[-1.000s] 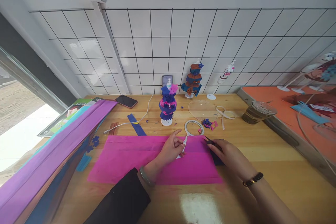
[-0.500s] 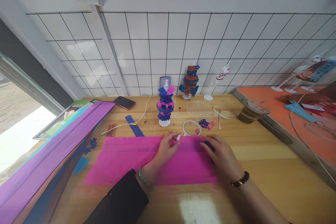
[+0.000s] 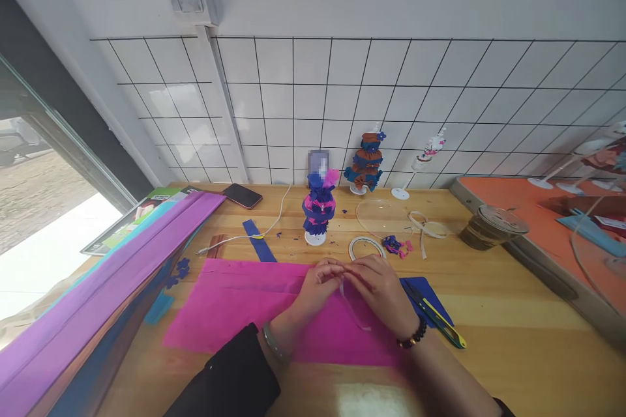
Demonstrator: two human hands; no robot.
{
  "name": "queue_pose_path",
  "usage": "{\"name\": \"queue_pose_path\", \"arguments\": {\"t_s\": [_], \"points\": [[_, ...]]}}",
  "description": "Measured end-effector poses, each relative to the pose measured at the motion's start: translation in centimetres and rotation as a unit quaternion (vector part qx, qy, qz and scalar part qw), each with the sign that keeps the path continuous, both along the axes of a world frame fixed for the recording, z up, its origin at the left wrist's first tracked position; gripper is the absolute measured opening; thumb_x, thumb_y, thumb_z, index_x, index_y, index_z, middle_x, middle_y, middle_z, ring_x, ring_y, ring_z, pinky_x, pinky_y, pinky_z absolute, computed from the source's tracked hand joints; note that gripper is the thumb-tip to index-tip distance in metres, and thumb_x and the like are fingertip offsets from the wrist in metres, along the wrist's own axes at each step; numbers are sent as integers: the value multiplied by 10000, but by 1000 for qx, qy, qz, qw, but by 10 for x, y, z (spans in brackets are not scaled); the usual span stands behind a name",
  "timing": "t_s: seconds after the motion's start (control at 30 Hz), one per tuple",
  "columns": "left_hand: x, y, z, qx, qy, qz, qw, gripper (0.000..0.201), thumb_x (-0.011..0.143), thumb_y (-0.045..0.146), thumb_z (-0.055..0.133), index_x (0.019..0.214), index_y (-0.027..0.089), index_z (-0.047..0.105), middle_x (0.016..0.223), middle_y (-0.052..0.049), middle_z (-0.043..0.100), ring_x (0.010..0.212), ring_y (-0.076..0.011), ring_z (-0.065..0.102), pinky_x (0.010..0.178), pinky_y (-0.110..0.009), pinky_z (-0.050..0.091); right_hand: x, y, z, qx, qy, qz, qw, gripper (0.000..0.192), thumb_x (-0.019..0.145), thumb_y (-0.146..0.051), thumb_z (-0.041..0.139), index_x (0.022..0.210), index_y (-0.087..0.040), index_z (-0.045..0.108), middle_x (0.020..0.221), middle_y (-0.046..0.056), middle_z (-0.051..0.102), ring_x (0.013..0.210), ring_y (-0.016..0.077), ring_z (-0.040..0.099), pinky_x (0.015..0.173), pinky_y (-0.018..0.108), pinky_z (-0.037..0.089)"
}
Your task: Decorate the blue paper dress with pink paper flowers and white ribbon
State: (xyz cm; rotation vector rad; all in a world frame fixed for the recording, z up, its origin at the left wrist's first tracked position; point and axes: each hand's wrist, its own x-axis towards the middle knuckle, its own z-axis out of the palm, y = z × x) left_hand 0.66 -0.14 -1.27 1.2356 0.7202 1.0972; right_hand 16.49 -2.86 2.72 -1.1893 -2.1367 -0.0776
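Paper (image 3: 235,313), bright pink, lies on the tabletop (image 3: 147,381); over it the left hand (image 3: 317,284) and right hand (image 3: 385,291) meet, fingertips together, pinching a white strip (image 3: 347,303) that trails down; farther right, a slim tool (image 3: 437,315) rests on a blue sheet (image 3: 431,289).

On the left side of the scene, the person wears a black sleeve (image 3: 227,371), dark and matte, with a loose cuff that stops short of the wrist and a tiny pale fleck on the fabric. Between that cuff and the left hand (image 3: 319,287) sits a smooth, rounded bangle (image 3: 272,343) of a muted grey-green. On the right, the forearm is uncovered along most of its visible length, and a dark sleeve edge (image 3: 503,408) shows only at the near right. Around the wrist of the right hand (image 3: 384,287) runs a bracelet (image 3: 418,332) of round, shiny black beads with a touch of gold colour.
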Motion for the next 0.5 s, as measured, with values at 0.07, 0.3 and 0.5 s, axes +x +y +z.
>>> {"name": "queue_pose_path", "arguments": {"t_s": [0.07,0.3,0.5], "points": [[0,-1,1,1,7,3,1000,133,687,246,636,767,163,702,861,-56,567,837,-168,519,770,-272,409,1,0,0,-7,15,5,1000,185,872,-259,489,951,-207,648,841,66,658,792,174,584,674,325,468],[1,-1,4,-101,-50,-29,993,170,621,240,679,759,143,701,747,-36,581,688,-121,491,658,-242,384,-1,-2,-4,27,22,6,999,163,865,-201,500,926,-195,651,867,69,647,789,171,566,699,343,449],[0,0,1,-162,-111,-76,978,167,623,180,642,771,122,692,657,-24,566,583,-89,450,596,-238,347,-5,-2,2,42,43,23,998,147,854,-182,519,881,-194,663,835,63,650,762,157,567,679,328,444]]}}
